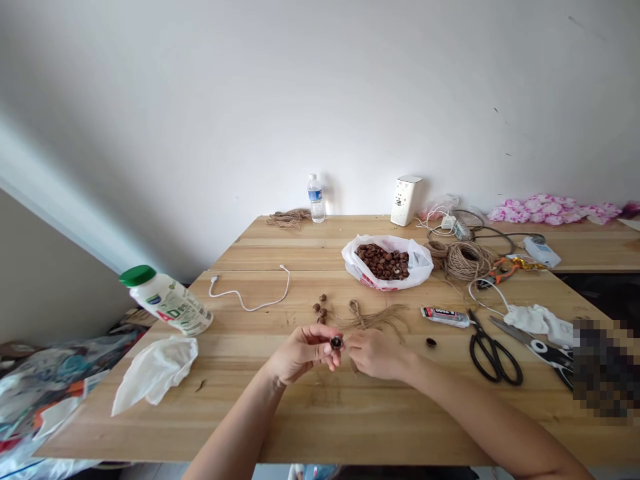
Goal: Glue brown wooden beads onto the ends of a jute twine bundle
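Note:
My left hand (pixel 307 350) pinches a small brown nut shell (pixel 337 343) between thumb and fingers, its dark hollow side facing me. Right beside it is my right hand (pixel 375 353), fingers bent together close to the shell; whatever they may hold is hidden. Just beyond my hands lies a knotted bundle of twine (pixel 363 317) with loose strands spreading right. Several round brown nuts (pixel 317 307) rest on the wood by my left fingers. Another shell piece (pixel 431 343) lies alone to the right of my right hand.
A white plastic bag (pixel 420 270) full of brown shells stands mid-table. To the right are a glue tube (pixel 446 317), black scissors (pixel 493 353), twine coils (pixel 467 260) and pliers (pixel 500 272). A white bottle (pixel 173 303), tissue (pixel 157 373) and white cable (pixel 250 308) lie left.

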`<state>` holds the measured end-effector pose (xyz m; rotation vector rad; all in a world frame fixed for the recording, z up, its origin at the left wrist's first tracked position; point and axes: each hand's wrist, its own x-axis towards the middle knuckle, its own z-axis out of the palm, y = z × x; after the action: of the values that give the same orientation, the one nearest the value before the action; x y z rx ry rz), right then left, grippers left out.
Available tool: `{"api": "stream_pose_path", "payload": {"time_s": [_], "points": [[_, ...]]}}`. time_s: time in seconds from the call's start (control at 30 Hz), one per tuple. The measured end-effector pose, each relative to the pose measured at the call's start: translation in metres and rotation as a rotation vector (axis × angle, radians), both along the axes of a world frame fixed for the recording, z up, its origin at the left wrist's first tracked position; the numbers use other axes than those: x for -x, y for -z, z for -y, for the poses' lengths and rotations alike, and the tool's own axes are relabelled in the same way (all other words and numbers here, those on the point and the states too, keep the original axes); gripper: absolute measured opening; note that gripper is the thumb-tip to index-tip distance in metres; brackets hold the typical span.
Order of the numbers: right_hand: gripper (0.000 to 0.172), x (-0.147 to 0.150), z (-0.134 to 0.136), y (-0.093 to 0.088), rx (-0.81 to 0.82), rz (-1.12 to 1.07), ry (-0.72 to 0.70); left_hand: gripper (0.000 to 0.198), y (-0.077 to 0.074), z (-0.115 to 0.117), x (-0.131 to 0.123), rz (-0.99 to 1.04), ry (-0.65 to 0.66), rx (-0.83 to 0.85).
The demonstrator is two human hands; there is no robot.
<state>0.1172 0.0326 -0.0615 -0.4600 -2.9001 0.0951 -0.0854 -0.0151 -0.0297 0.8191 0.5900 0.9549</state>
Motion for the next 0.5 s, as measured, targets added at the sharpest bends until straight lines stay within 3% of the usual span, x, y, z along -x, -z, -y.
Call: {"api": "stream_pose_path", "payload": {"time_s": [0.3,0.5], "points": [[0.016,-0.006,0.004,-0.009,0.325,-0.303,0.294,0.025,0.007,0.000,-0.003,0.052,-0.039,-0.042],[0.027,-0.013,-0.002,-0.006,0.380,-0.281,0.202,0.031,0.008,0.000,-0.005,0.071,-0.078,-0.022]]}}
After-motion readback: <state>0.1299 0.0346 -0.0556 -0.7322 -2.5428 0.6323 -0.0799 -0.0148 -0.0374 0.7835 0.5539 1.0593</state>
